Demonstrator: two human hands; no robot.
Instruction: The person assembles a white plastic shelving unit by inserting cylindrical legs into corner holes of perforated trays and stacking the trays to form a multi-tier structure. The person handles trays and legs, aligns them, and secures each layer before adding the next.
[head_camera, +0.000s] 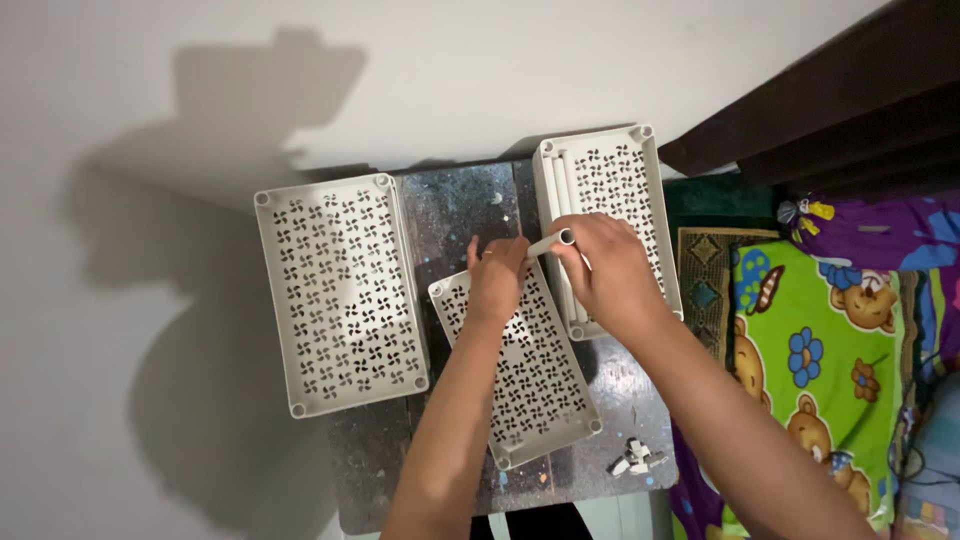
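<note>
Three beige perforated plastic shelf panels lie on a dark speckled table (460, 210). My left hand (497, 280) presses flat on the upper end of the middle panel (535, 385), near its corner. My right hand (607, 268) grips a short pale plastic tube (553, 242), held above that panel's upper right corner. The right hand partly covers the right panel (610, 170), where more pale tubes lie along its left side. The left panel (340, 295) rests untouched, overhanging the table's left edge.
A few small pale plastic pieces (634, 458) sit near the table's front right corner. A white wall with my shadow fills the left. Dark wooden furniture (830, 100) and a colourful cartoon-print cloth (820, 350) are on the right.
</note>
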